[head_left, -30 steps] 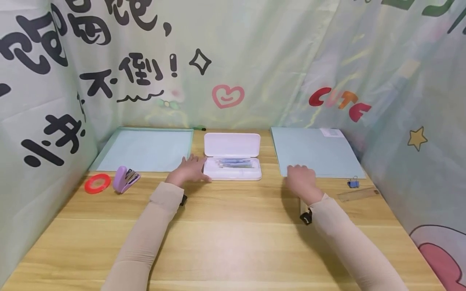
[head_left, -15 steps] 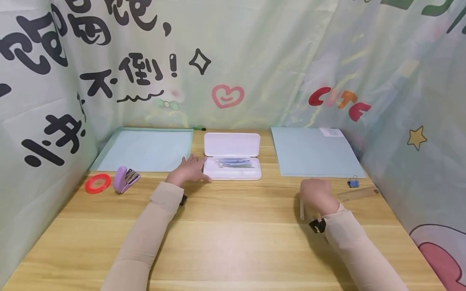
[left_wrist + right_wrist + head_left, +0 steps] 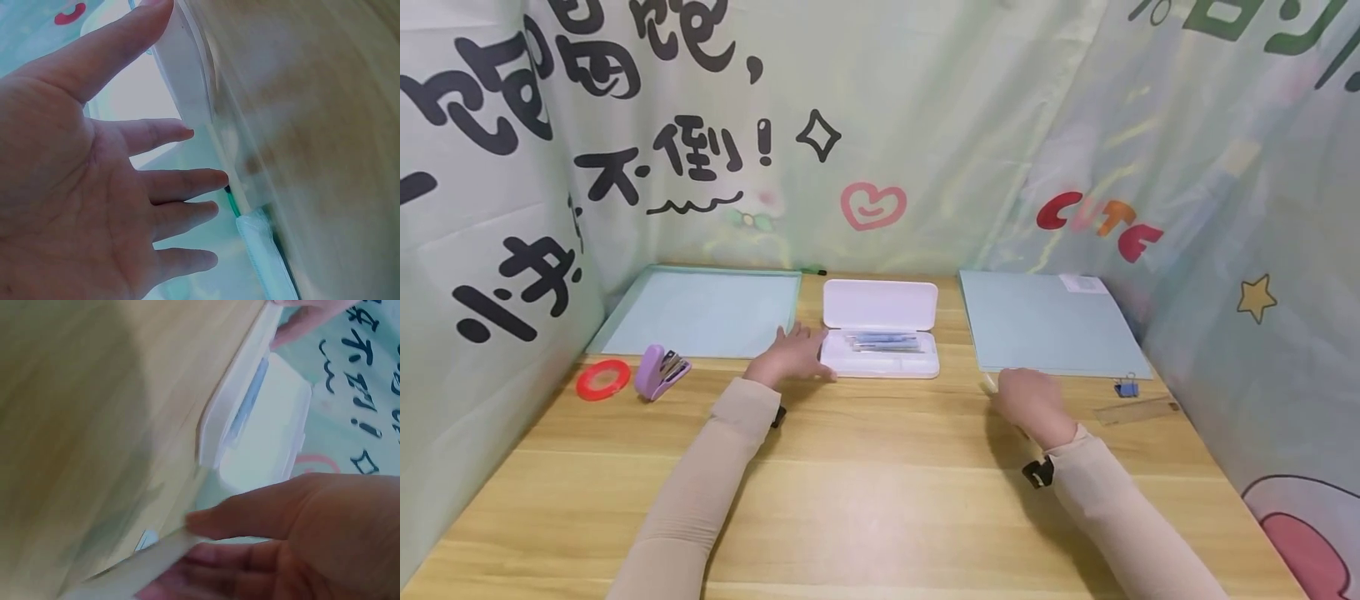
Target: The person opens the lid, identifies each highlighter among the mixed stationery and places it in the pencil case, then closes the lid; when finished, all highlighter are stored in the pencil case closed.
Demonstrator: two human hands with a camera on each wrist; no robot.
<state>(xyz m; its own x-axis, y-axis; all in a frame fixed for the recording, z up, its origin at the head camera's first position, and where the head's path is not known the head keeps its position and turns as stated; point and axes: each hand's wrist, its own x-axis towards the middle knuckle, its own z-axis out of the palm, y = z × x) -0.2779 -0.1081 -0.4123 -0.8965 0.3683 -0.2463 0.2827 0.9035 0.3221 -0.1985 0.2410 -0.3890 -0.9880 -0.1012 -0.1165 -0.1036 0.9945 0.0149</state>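
A white pencil case (image 3: pixel 842 367) lies open at the middle back, its lid (image 3: pixel 880 305) raised and several thin pens (image 3: pixel 886 342) inside. At its left end is my left hand (image 3: pixel 788 357), fingers spread; in the left wrist view the thumb (image 3: pixel 134 37) lies along the case's end. My right hand (image 3: pixel 1032 404) is right of the case, just in front of the right folder. It pinches a slim, pale, flat strip (image 3: pixel 140 570) between thumb and fingers; what kind of thing it is I cannot tell.
Pale blue folders lie back left (image 3: pixel 700 312) and back right (image 3: pixel 1037 325). A red tape roll (image 3: pixel 582 385) and lilac stapler (image 3: pixel 652 377) sit at left. At right are a blue binder clip (image 3: pixel 1126 389) and clear ruler (image 3: pixel 1135 411). Printed cloth (image 3: pixel 947 125) hangs behind.
My right hand drew back toward me and right from the folder's edge, then shifted somewhat left. The strip's end now points away to the left. My left hand stays; the head view tilts slightly.
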